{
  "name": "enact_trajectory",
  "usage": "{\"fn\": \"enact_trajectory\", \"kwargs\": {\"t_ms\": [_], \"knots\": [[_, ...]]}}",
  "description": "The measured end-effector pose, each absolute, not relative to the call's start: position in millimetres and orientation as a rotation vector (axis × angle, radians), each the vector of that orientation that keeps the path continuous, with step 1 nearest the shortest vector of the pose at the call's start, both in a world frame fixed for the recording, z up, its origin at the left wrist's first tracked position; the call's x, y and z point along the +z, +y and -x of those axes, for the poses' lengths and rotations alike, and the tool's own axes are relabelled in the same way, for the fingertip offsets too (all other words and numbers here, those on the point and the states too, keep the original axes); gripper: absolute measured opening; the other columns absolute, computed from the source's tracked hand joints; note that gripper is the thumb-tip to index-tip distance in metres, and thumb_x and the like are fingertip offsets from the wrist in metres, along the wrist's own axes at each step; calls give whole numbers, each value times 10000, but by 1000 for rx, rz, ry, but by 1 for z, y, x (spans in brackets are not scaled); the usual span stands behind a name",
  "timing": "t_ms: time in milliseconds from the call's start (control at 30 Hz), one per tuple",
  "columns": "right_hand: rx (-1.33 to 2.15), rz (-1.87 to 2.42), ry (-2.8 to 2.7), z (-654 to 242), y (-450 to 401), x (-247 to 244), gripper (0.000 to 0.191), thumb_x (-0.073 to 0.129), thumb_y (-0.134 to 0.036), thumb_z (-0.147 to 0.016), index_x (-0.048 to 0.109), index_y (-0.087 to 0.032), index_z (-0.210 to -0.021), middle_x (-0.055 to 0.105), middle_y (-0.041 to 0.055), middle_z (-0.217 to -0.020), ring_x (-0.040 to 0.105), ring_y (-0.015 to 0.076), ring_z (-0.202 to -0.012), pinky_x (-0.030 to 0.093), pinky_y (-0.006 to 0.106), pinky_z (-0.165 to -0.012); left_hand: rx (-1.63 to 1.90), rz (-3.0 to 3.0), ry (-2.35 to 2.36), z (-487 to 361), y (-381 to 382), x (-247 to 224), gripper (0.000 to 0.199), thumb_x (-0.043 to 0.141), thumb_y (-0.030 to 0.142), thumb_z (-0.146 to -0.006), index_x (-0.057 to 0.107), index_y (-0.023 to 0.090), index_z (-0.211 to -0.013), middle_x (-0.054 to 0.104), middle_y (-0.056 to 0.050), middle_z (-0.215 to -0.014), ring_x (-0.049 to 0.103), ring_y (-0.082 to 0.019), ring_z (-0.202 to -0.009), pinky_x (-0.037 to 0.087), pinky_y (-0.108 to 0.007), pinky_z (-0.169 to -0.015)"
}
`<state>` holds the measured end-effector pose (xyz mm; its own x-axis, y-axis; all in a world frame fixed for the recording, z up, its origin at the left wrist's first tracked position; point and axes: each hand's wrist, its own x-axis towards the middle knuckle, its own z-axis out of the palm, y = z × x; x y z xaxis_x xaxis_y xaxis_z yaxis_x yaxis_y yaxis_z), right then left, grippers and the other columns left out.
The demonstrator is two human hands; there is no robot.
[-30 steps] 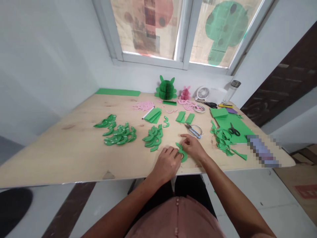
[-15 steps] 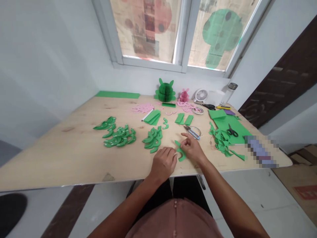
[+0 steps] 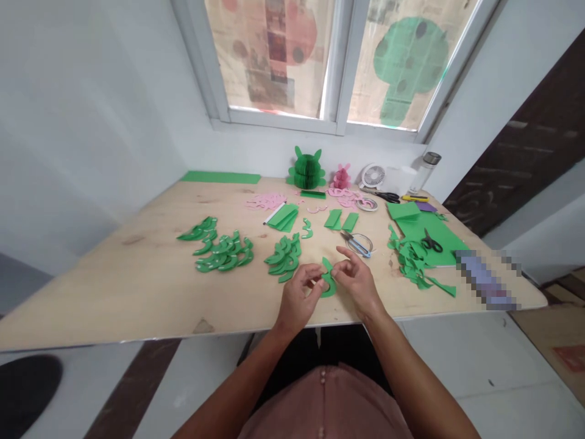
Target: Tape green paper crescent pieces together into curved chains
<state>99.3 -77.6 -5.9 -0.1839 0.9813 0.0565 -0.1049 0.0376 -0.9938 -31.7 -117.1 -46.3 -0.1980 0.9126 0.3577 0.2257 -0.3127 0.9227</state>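
Observation:
A curved green paper piece (image 3: 328,288) lies at the front of the table between my hands. My left hand (image 3: 301,294) is closed on its left side, thumb and fingertips together at the paper. My right hand (image 3: 357,281) pinches the upper right part of the same piece, with its index finger raised. Just left of my hands is a pile of curved green pieces (image 3: 283,256), and a larger pile (image 3: 223,251) lies farther left. Beyond my right hand are blue-handled scissors (image 3: 356,244).
Green paper scraps (image 3: 411,259), black scissors (image 3: 432,241) and a green sheet (image 3: 441,238) lie right. Farther back stand a green paper figure (image 3: 306,171), a pink one (image 3: 341,177), a small fan (image 3: 373,175) and a bottle (image 3: 425,172). Pink cutouts (image 3: 265,201) lie mid-table.
My left hand has turned and its fingers have come up to the green piece. The piece has shifted slightly left. My right fingertips have moved a little left.

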Motion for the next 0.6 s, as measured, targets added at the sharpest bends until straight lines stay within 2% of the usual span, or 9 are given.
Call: {"fn": "enact_trajectory", "kwargs": {"t_ms": [200,400,600], "knots": [[1364,1001,-1244,-99,-81,-8,550,699,-230,-635,539,-185,-1160,577,-42,-685,538,116,-655,423,269,-689,1571,-1127,1171,21,-115,-45,221,592,254,-750,577,161,-951,664,-36,-801,636,-143,-722,504,-246,-657],[1332,1069,-1234,-104,-80,-12,484,698,-269,-645,576,-211,-1110,616,7,-853,564,134,-758,435,273,-713,1529,-1048,1178,20,-116,-40,253,604,232,-727,546,161,-963,643,2,-692,603,-114,-608,464,-218,-593],[1410,1056,-1266,-102,-77,-14,478,711,-276,-638,595,-189,-1094,576,-39,-669,512,100,-589,390,237,-571,1462,-970,1181,17,-115,-35,413,609,226,-705,471,173,-1091,655,19,-659,587,-106,-572,467,-223,-599]]}}
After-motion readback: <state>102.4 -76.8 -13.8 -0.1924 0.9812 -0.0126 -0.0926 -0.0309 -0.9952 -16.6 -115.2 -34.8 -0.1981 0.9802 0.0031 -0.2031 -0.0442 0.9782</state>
